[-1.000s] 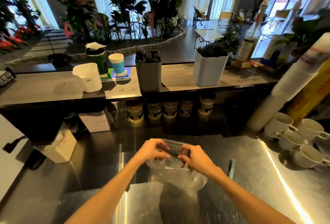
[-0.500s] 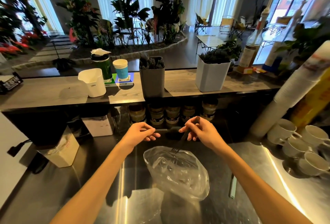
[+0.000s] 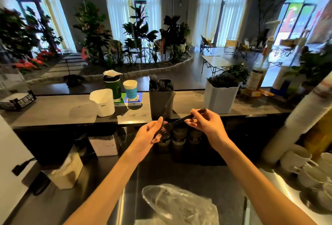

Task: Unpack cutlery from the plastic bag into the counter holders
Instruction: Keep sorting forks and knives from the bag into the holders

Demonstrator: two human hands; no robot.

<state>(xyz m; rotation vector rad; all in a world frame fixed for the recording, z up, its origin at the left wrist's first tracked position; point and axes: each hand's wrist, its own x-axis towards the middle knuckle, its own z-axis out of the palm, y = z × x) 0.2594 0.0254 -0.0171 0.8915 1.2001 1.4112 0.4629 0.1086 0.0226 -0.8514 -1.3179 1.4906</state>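
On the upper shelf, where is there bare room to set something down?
Bare shelf lies between the black basket and white cup, and between the grey holder and white holder. Around the green bottle and blue cup it is crowded, as at the right end by the syrup bottle.

Two bare, sleeveless forearms (image 3: 115, 176)
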